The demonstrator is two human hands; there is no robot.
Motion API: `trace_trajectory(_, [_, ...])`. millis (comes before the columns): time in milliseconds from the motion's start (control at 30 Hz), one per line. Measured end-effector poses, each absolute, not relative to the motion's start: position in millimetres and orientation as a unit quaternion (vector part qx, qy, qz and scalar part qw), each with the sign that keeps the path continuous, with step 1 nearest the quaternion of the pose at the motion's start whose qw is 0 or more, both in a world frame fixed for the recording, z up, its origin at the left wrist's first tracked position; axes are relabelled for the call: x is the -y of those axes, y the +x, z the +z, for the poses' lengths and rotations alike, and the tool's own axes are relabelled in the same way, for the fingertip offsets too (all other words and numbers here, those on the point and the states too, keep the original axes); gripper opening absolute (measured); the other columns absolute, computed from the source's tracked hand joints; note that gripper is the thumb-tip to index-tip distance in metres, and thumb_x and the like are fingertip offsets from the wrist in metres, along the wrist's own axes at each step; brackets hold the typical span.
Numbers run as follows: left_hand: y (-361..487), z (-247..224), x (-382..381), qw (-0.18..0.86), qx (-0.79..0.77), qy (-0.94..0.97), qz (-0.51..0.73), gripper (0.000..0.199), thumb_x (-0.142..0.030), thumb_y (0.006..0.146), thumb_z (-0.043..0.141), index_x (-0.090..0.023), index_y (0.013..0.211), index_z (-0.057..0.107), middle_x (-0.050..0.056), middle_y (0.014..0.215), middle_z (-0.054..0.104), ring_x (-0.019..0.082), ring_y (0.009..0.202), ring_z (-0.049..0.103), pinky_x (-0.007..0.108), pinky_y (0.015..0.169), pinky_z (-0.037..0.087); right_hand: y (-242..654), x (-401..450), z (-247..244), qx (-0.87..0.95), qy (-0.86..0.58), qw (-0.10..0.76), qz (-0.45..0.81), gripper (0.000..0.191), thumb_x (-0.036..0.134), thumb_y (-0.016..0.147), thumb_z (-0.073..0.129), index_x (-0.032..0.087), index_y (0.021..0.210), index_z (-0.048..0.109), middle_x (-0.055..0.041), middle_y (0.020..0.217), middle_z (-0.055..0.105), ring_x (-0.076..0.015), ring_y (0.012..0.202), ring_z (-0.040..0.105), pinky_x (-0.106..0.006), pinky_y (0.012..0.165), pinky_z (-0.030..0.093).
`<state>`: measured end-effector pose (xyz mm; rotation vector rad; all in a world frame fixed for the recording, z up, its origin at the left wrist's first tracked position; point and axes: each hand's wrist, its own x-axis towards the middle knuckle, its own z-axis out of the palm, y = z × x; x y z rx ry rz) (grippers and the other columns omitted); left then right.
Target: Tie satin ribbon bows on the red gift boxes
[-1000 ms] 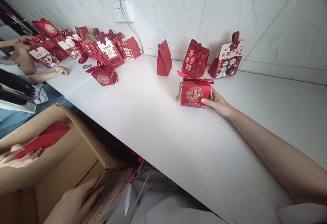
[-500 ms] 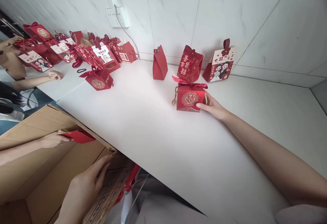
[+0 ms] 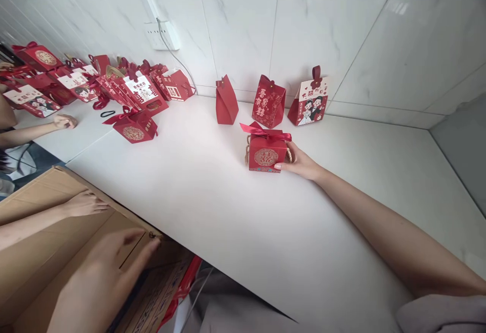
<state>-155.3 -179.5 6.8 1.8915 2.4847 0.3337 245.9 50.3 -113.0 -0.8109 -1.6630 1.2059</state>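
My right hand (image 3: 299,163) grips a red gift box (image 3: 266,151) at its right side, thumb on the front. A dark red ribbon bow tops this box, a round gold emblem is on its face, and twisted cord shows at both sides. It is on the white tabletop (image 3: 212,211). Over the cardboard carton (image 3: 34,196) at lower left is my left hand (image 3: 102,272), slightly blurred. Its thumb and forefinger are apart near the carton's edge, with nothing seen between them; the other fingers are partly hidden.
Behind the held box stand a plain red box (image 3: 227,101), a patterned red box (image 3: 269,102) and a couple-print box (image 3: 311,101). Several red boxes (image 3: 144,90) crowd the left by the wall. A co-worker's hand (image 3: 85,204) is in the carton; another person's hand (image 3: 64,121) rests on the table.
The co-worker's hand in the carton no longer holds the red folded box. My left hand's fingers have spread from the carton's edge. The view has shifted; my right hand keeps its grip.
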Motion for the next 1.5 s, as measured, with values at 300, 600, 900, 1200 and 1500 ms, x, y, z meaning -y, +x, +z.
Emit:
trace_trajectory(300, [-22, 11, 12, 0.231, -0.55, 0.78, 0.188, 0.082, -0.054, 0.066, 0.077, -0.022, 0.135, 0.048, 0.015, 0.145, 0.044, 0.038, 0.133, 0.043, 0.051, 0.104, 0.044, 242, -49, -112, 0.689, -0.266, 0.44, 0.511, 0.099, 0.036, 0.06, 0.089, 0.026, 0.142, 0.034, -0.0116, 0.153, 0.037, -0.0292, 0.139, 0.039, -0.049, 0.117, 0.029])
trace_trajectory(600, [1, -69, -69, 0.534, -0.368, 0.689, 0.323, 0.074, -0.043, 0.077, 0.073, -0.021, 0.14, 0.043, 0.014, 0.142, 0.05, 0.033, 0.13, 0.049, 0.05, 0.105, 0.044, 242, -51, -100, 0.633, -0.299, 0.461, 0.545, 0.065, 0.049, 0.08, 0.072, 0.026, 0.135, 0.046, -0.0086, 0.145, 0.05, -0.0277, 0.136, 0.044, -0.047, 0.114, 0.035])
trace_trajectory(900, [6, -87, -67, 0.477, -0.391, 0.684, 0.388, 0.057, -0.056, 0.094, 0.043, -0.019, 0.137, 0.046, 0.01, 0.14, 0.054, 0.029, 0.128, 0.051, 0.04, 0.106, 0.042, 226, -41, -98, 0.515, -0.385, 0.501, 0.579, 0.072, 0.052, 0.08, 0.07, 0.024, 0.14, 0.041, -0.0094, 0.142, 0.054, -0.0286, 0.133, 0.048, -0.049, 0.114, 0.036])
trace_trajectory(1200, [-1, -90, -66, 0.496, -0.344, 0.71, 0.363, 0.06, -0.054, 0.09, 0.053, -0.018, 0.138, 0.044, 0.013, 0.136, 0.054, 0.03, 0.127, 0.049, 0.041, 0.106, 0.039, 231, -42, -102, 0.497, -0.401, 0.541, 0.547, 0.065, 0.055, 0.083, 0.061, 0.024, 0.137, 0.042, -0.0103, 0.143, 0.053, -0.0325, 0.133, 0.049, -0.053, 0.111, 0.04])
trace_trajectory(1500, [15, -88, -55, 0.414, -0.448, 0.683, 0.401, 0.071, -0.044, 0.087, 0.063, -0.028, 0.148, 0.03, 0.01, 0.137, 0.052, 0.024, 0.125, 0.051, 0.041, 0.108, 0.038, 224, -36, -100, 0.544, -0.421, 0.59, 0.423, 0.071, 0.052, 0.086, 0.063, 0.027, 0.146, 0.034, -0.0072, 0.154, 0.039, -0.0262, 0.14, 0.04, -0.045, 0.115, 0.037])
